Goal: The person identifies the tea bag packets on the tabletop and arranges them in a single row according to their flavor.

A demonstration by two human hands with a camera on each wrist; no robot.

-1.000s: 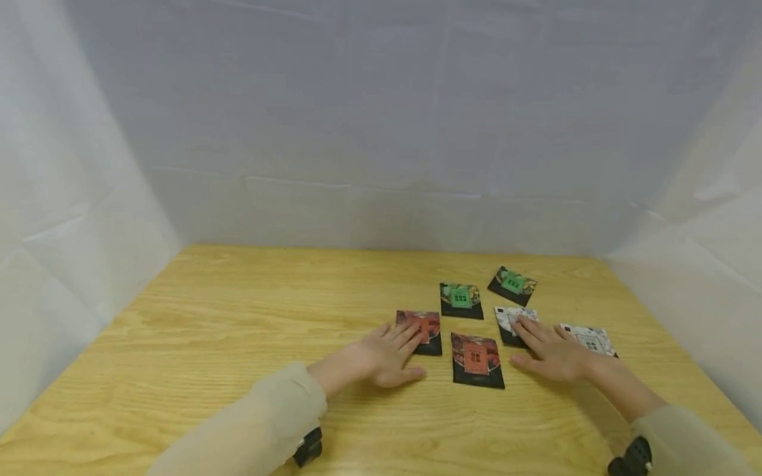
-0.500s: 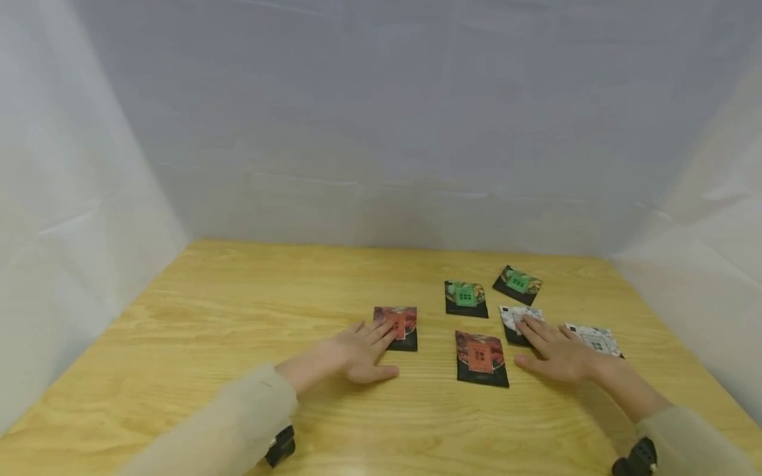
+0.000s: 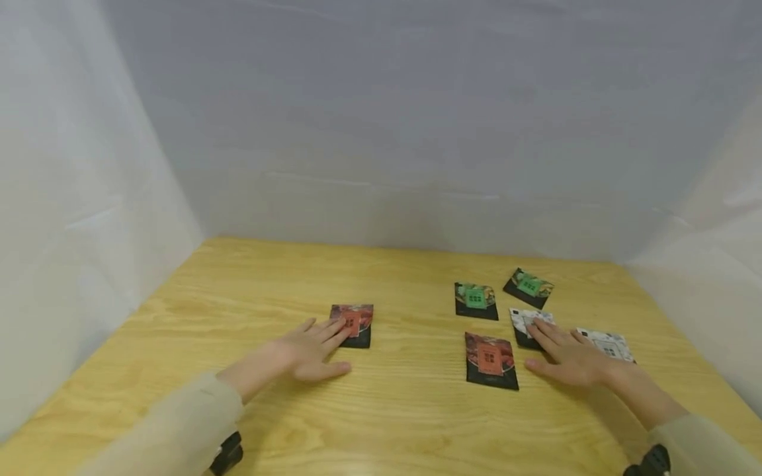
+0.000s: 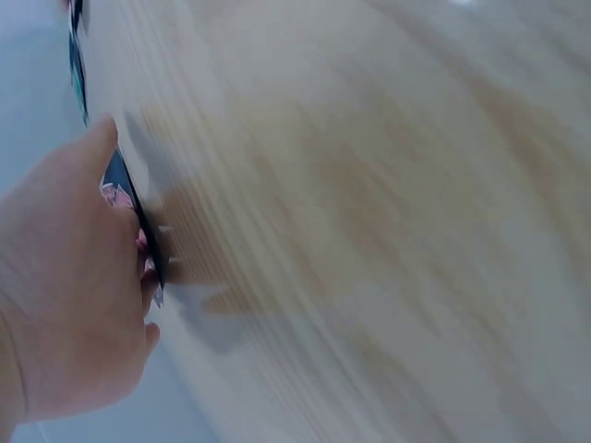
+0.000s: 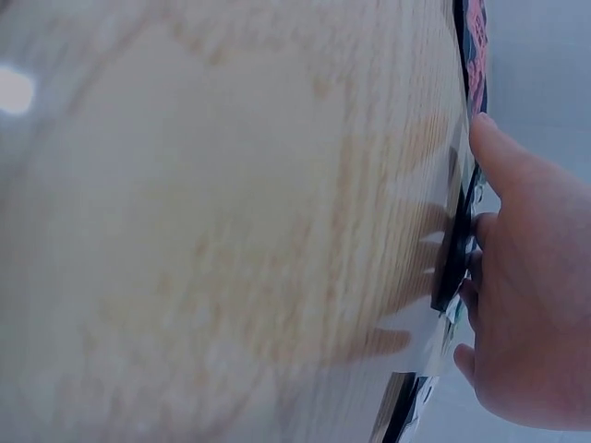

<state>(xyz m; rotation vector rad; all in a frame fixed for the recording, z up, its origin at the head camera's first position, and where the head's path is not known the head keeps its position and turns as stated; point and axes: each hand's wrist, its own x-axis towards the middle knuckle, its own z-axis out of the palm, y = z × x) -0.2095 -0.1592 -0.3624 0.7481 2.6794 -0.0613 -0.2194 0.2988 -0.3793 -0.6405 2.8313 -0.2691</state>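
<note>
My left hand (image 3: 309, 350) lies with straight, spread fingers on a flat packet with a red label (image 3: 356, 324), left of the other packets. In the left wrist view the hand (image 4: 74, 277) covers much of that packet (image 4: 138, 226). My right hand (image 3: 568, 357) rests its outstretched fingertips on a packet with a white top (image 3: 524, 320), partly hiding it. In the right wrist view, the dark edge of this packet (image 5: 452, 258) shows under the fingers. Between the hands lies a second red-labelled packet (image 3: 491, 360), close to the right thumb.
Behind the right hand are two packets with green labels, one squared (image 3: 475, 301) and one turned (image 3: 528, 287). Another white-topped packet (image 3: 607, 345) sits right of that hand, partly covered by it. White sheeting (image 3: 405, 132) stands round the wooden table (image 3: 393, 423).
My left hand has slid left across the table, carrying the red-labelled packet under its fingers away from the others. My right hand stays on the white-topped packet. The head view has shifted slightly.
</note>
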